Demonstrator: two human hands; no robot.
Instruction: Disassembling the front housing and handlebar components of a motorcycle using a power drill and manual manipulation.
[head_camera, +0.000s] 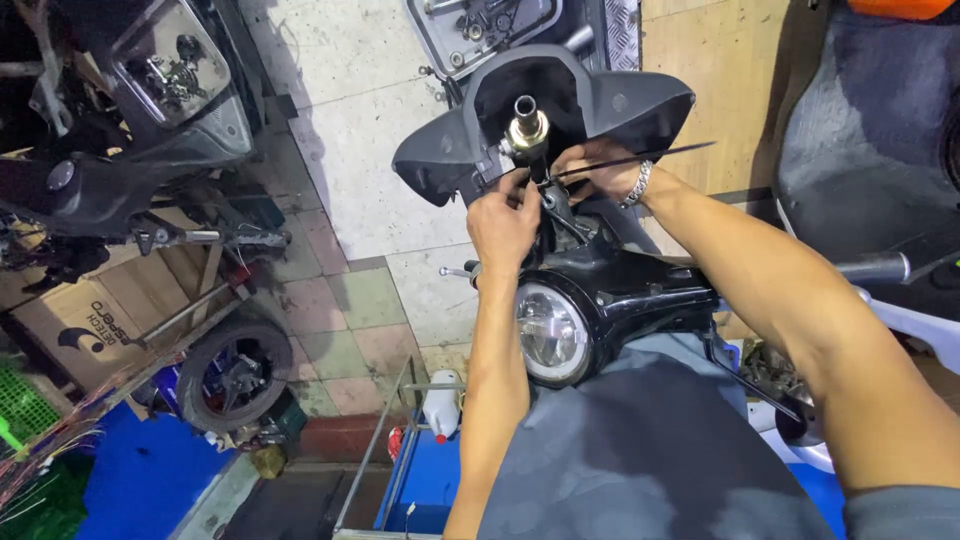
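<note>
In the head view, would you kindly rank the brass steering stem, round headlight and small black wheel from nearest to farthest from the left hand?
From the left hand:
1. Brass steering stem, just above it.
2. Round headlight, below it.
3. Small black wheel, far off at lower left.

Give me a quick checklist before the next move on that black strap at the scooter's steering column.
1. Left hand on the work: ok, it grips at the base of the steering column.
2. Right hand on the work: ok, it sits behind the column by the black strap.
3. Strap free end: ok, it sticks out to the right, clear of both hands.
4. Strap looped or locked: cannot tell, the hands hide it.
5. Column top: ok, the open tube end stands bare above the black cover.
6. Headlight: ok, in view below the hands, untouched.
</note>
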